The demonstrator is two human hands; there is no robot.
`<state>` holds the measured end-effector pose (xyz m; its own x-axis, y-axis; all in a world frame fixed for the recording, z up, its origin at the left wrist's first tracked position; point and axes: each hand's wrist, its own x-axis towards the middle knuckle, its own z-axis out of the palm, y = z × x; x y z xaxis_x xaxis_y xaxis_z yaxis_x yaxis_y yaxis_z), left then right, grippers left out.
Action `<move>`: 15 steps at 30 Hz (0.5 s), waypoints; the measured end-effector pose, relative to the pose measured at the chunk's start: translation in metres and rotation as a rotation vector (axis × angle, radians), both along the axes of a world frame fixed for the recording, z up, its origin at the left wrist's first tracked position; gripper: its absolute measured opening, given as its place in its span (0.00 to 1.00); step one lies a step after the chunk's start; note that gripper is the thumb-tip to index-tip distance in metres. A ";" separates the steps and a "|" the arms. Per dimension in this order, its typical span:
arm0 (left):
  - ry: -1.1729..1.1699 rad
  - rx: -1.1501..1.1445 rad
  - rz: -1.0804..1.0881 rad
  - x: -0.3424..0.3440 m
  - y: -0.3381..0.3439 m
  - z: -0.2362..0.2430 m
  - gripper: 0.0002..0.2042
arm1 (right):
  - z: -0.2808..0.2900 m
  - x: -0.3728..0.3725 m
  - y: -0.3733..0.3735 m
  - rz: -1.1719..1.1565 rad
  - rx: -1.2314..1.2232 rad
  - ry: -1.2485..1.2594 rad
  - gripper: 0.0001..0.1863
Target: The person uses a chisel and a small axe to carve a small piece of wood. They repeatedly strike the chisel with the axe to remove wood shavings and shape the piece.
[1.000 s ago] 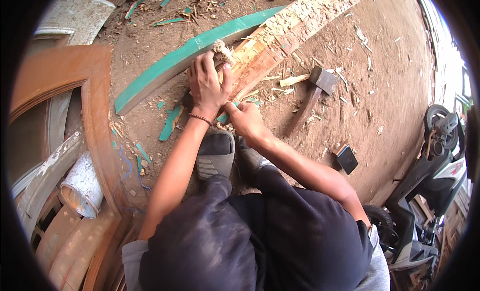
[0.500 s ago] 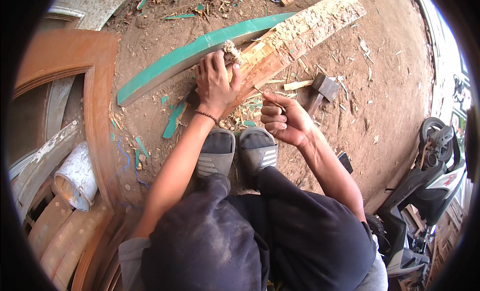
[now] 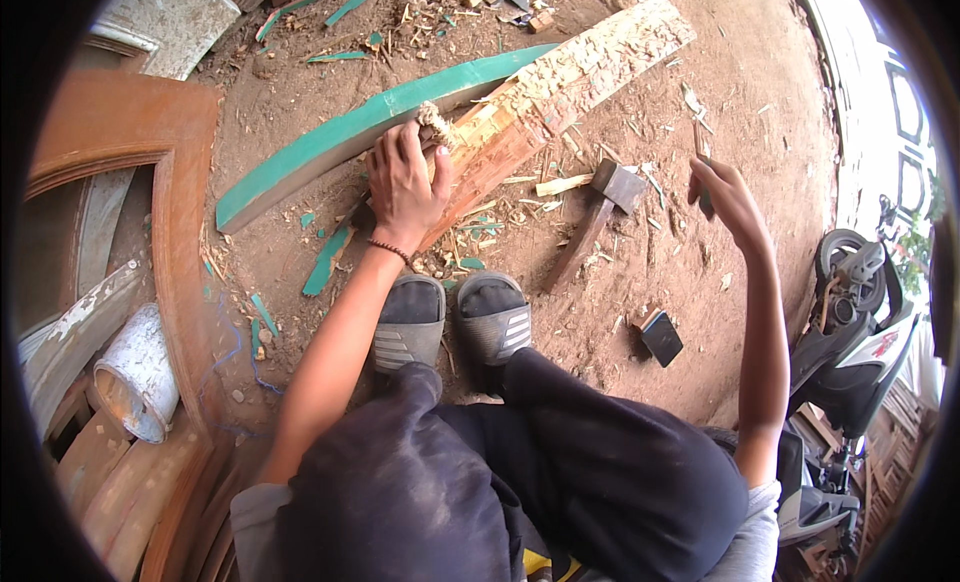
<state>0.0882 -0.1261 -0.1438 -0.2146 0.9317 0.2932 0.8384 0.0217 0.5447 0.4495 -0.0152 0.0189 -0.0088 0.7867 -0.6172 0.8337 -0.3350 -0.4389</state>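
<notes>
My left hand (image 3: 408, 187) rests at the near end of a pale wooden beam (image 3: 560, 97) with a rough, chipped top. Its fingers are closed round a frayed wooden handle (image 3: 434, 125), whose splintered end pokes out by the thumb; the rest of that tool is mostly hidden. Out to the right, above bare soil, my right hand (image 3: 730, 200) pinches a thin wood sliver (image 3: 700, 142). Between my hands a mallet (image 3: 619, 187) with a dark block head lies on the ground, its handle slanting toward my feet.
A green-painted curved timber (image 3: 370, 130) lies left of the beam among chips. Brown wooden frames (image 3: 190, 232) and a stained white bucket (image 3: 140, 372) stand at left. A dark flat rectangular object (image 3: 660, 339) lies right of my sandals (image 3: 495, 317). A motorbike (image 3: 860, 352) stands at far right.
My right hand has swung away from the beam to the right, carrying the sliver. The left hand keeps its hold at the beam's end. The whole view has shifted a little.
</notes>
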 end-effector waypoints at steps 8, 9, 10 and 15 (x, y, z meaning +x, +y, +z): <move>-0.078 -0.091 -0.045 0.000 -0.004 0.019 0.18 | -0.061 -0.093 0.029 0.655 0.340 -0.608 0.50; -0.122 -0.111 -0.062 0.002 -0.002 0.023 0.18 | -0.060 -0.112 0.026 0.820 0.377 -0.517 0.52; -0.189 -0.142 -0.068 -0.001 -0.001 0.025 0.17 | -0.061 -0.130 0.021 0.975 0.459 -0.466 0.52; -0.279 -0.056 -0.009 -0.025 0.004 0.029 0.17 | -0.080 -0.167 0.043 1.378 0.477 -0.398 0.55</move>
